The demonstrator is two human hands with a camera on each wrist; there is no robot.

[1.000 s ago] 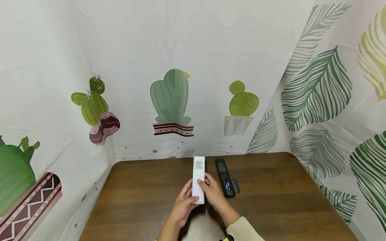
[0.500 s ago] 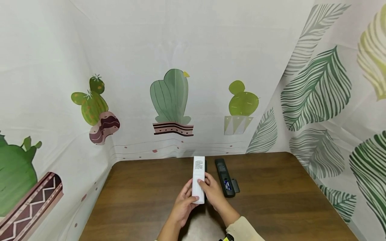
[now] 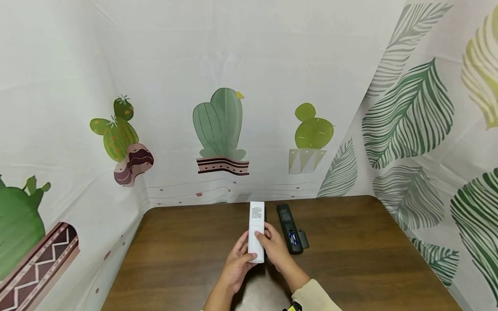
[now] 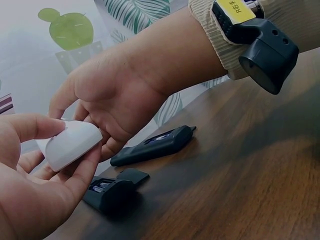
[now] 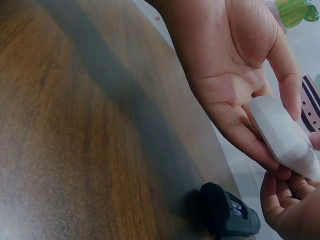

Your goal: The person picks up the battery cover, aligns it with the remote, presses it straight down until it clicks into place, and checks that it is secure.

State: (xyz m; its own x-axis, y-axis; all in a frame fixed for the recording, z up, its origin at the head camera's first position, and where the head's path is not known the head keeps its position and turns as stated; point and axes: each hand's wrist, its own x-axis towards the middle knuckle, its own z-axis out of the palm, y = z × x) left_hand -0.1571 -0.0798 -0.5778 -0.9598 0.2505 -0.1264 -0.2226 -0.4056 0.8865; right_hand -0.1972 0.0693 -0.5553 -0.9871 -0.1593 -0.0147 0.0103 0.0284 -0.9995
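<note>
Gripping white remote (image 3: 256, 220) in curled left hand (image 3: 234, 263) and right hand (image 3: 277, 250) | finding black remote (image 3: 287, 220) right of it already uncovered | judging white remote still closed, unfinished

The brown wood-grain tabletop (image 3: 175, 250) supports a black remote control (image 3: 286, 222), its battery compartment (image 3: 293, 238) exposed, with a dark cover (image 3: 304, 239) just beside it. A second black remote control (image 4: 106, 201), also with batteries (image 4: 101, 186) visible, lies near a second dark cover (image 4: 133, 175).
</note>
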